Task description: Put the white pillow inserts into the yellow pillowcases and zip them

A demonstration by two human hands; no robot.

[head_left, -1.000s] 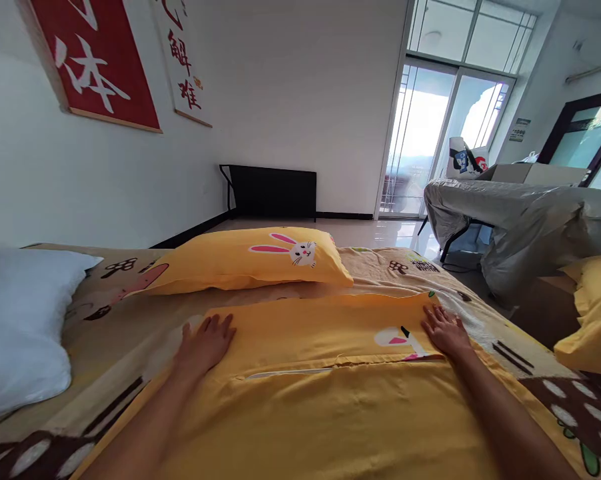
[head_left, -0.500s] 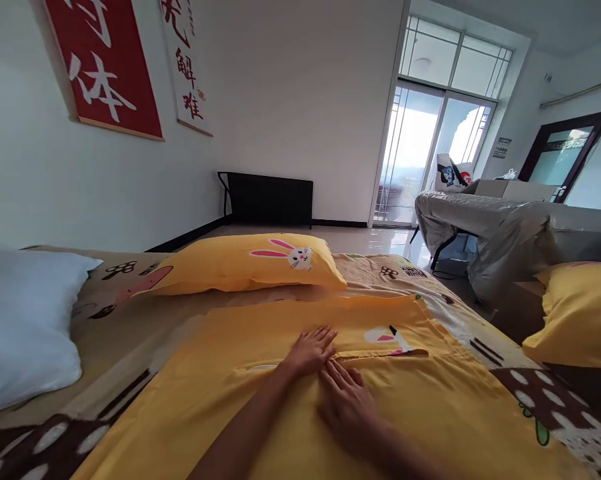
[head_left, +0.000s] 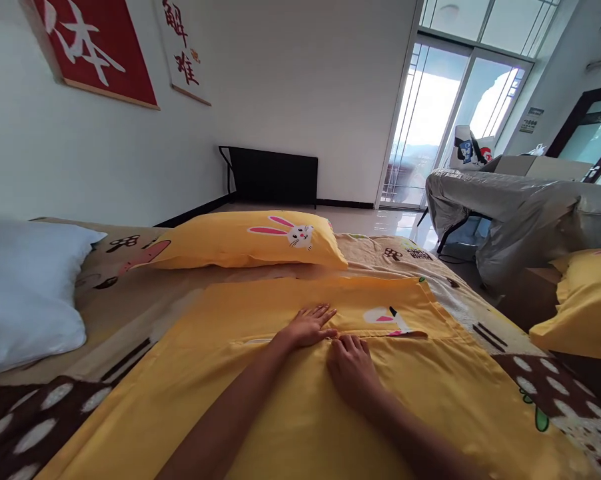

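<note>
A yellow pillowcase (head_left: 290, 413) lies flat in front of me, with a slit across its upper part and a printed white rabbit near the slit's right end. My left hand (head_left: 310, 325) rests on the fabric just above the slit, its fingers spread and pointing right. Close beside it, my right hand (head_left: 351, 365) is at the slit's lower edge with fingers curled onto the cloth; the fingertips seem to pinch the edge near the left thumb.
Beyond the pillowcase lies a stuffed yellow pillow (head_left: 220, 240). A white cushion (head_left: 30, 293) is at the left, another yellow pillow (head_left: 590, 307) at the right. Everything rests around a patterned blanket (head_left: 125, 333). A plastic-covered table (head_left: 525, 193) stands behind.
My right hand's fingers have gone from stretched out to curled at the slit's edge. My left hand still lies flat, its fingers a little more spread. The view has tilted down and shifted left.
</note>
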